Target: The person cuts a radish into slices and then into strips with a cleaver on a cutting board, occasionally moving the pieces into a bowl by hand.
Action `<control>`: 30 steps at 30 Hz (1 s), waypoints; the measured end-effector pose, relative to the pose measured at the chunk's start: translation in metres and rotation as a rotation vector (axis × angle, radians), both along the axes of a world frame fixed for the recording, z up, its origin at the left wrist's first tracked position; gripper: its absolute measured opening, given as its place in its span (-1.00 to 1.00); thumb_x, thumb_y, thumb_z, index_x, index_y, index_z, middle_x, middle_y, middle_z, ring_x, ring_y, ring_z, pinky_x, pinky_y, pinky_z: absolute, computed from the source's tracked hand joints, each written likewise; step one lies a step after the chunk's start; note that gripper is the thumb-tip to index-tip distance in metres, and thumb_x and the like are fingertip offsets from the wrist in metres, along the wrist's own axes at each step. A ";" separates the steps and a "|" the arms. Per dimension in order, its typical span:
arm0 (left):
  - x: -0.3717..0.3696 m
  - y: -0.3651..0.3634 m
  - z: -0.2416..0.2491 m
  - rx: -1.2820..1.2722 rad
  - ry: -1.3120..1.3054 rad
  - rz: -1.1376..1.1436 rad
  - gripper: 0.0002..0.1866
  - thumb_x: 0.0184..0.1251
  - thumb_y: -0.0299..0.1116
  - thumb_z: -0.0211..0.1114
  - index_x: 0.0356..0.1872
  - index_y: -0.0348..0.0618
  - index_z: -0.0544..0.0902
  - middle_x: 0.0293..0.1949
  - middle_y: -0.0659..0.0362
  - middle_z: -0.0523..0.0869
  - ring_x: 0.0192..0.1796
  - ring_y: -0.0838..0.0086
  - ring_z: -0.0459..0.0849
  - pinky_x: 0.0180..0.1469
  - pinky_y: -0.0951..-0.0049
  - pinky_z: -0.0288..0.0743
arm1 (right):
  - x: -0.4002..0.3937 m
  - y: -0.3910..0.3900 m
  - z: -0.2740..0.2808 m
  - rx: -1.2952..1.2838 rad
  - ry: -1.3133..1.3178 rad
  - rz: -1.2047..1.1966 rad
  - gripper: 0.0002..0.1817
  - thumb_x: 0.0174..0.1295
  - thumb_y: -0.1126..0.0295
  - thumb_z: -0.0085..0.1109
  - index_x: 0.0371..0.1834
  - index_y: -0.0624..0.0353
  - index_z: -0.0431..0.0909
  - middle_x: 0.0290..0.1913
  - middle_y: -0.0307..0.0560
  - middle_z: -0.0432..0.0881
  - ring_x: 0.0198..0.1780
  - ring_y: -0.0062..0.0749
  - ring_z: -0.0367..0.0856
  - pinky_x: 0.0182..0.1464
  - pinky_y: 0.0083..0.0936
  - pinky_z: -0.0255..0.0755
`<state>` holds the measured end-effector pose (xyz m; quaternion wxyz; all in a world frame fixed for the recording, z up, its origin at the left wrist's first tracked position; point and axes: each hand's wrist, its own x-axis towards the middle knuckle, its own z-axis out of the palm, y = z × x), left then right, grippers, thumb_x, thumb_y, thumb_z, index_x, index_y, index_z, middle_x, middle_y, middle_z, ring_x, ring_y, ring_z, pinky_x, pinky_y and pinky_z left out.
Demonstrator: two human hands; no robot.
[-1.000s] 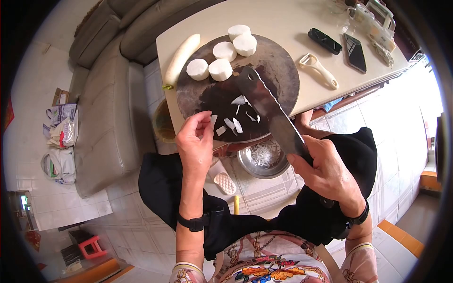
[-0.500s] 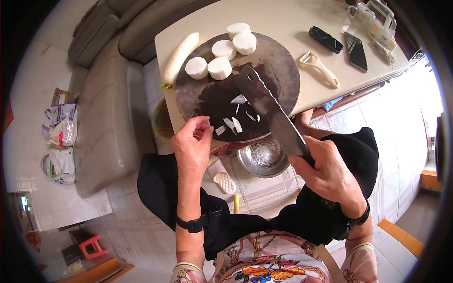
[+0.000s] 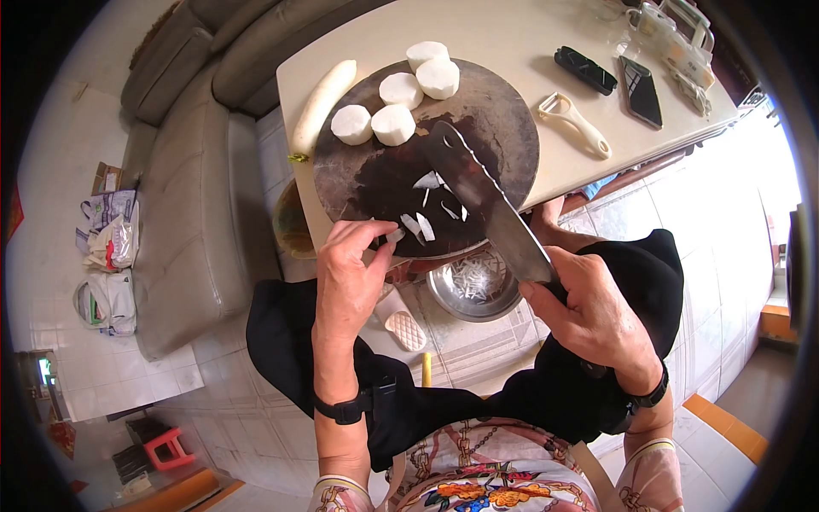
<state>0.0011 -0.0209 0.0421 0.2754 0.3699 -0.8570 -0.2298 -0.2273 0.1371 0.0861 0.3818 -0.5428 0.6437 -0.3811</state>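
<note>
My right hand (image 3: 589, 307) grips the handle of a cleaver (image 3: 495, 209), whose broad blade slants up and left over the round chopping board (image 3: 512, 111). At the board's near-left edge, the thumb and forefinger of my left hand (image 3: 348, 264) close on a small white radish piece (image 3: 395, 235). Several thin radish slivers (image 3: 425, 226) lie just right of those fingertips, and more scraps (image 3: 428, 181) sit beside the blade. Thick cut radish chunks (image 3: 393, 125) stand along the board's far left. A whole peeled white radish (image 3: 326, 107) rests against the board's left rim.
Below the board's near edge, a metal bowl (image 3: 439, 303) on the floor holds shredded radish. A peeler (image 3: 580, 126), a black case (image 3: 586, 70) and a phone (image 3: 641, 92) lie on the table's right side. Another person's foot (image 3: 546, 224) shows beneath the table.
My left hand has moved slightly right, and its fingertips have come onto a radish piece at the board's edge. The right hand and cleaver have barely moved.
</note>
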 end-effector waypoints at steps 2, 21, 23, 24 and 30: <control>0.002 -0.002 -0.004 0.038 0.007 0.020 -0.75 0.09 -0.64 0.42 -0.16 -0.26 0.74 -0.22 0.04 0.78 -0.13 0.17 0.73 -0.06 0.28 0.58 | 0.000 0.000 0.002 0.029 0.007 0.000 -0.81 0.28 0.47 0.25 -0.29 0.41 0.50 -0.67 0.16 0.38 -0.66 -0.04 0.32 -0.53 -0.23 0.20; -0.016 0.011 -0.021 -0.138 0.062 0.137 -0.78 0.03 -0.55 0.52 -0.26 -0.20 0.70 -0.44 0.14 0.73 -0.32 0.22 0.68 -0.19 0.24 0.52 | 0.001 -0.001 0.006 0.032 0.058 0.038 -0.80 0.26 0.49 0.25 -0.16 0.43 0.54 -0.61 0.18 0.49 -0.56 0.10 0.50 -0.46 -0.20 0.34; -0.014 0.011 -0.019 -0.087 0.034 0.146 -0.75 0.03 -0.56 0.52 -0.23 -0.20 0.72 -0.36 0.12 0.75 -0.24 0.19 0.70 -0.13 0.23 0.53 | 0.000 -0.001 0.006 0.051 0.065 0.049 -0.77 0.25 0.50 0.25 -0.11 0.44 0.55 -0.62 0.18 0.49 -0.56 0.08 0.51 -0.46 -0.20 0.34; -0.013 0.009 -0.017 -0.087 0.035 0.145 -0.75 0.03 -0.56 0.52 -0.23 -0.20 0.72 -0.36 0.12 0.75 -0.24 0.19 0.70 -0.13 0.23 0.53 | 0.000 -0.001 0.006 0.051 0.065 0.047 -0.77 0.25 0.50 0.25 -0.11 0.44 0.55 -0.62 0.18 0.49 -0.56 0.08 0.51 -0.46 -0.20 0.34; -0.012 0.008 -0.012 -0.092 0.023 0.061 -0.71 0.02 -0.57 0.52 -0.16 -0.21 0.73 -0.21 0.07 0.78 -0.09 0.14 0.70 0.01 0.23 0.55 | 0.000 0.000 0.005 0.028 0.077 0.034 -0.76 0.25 0.49 0.26 -0.09 0.44 0.56 -0.62 0.18 0.49 -0.56 0.09 0.53 -0.47 -0.19 0.35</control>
